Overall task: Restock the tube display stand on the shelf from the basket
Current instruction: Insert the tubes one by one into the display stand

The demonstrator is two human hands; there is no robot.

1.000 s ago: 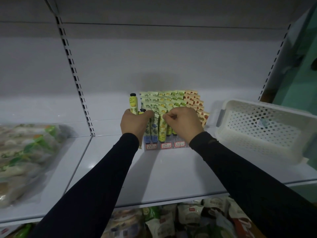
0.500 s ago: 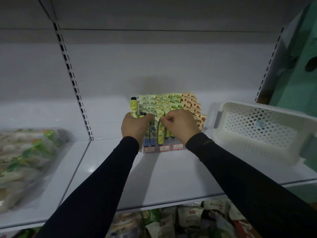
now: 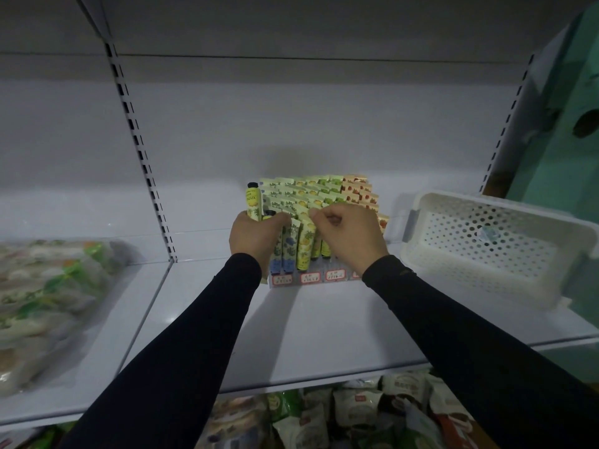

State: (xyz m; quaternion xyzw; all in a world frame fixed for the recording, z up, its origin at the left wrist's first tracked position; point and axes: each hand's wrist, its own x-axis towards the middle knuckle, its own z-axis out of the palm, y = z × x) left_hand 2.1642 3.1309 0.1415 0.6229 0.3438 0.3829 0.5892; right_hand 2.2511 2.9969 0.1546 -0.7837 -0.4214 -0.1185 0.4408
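Little has shifted: left hand (image 3: 256,234) still grips spare tubes (image 3: 253,200) beside the display stand (image 3: 312,277); right hand (image 3: 348,233) pinches a slotted tube. Stand looks nearly full; basket (image 3: 492,202) appears empty.

Clear bagged goods (image 3: 42,306) lie on the left shelf section; snack packets (image 3: 350,413) crowd the tier below.
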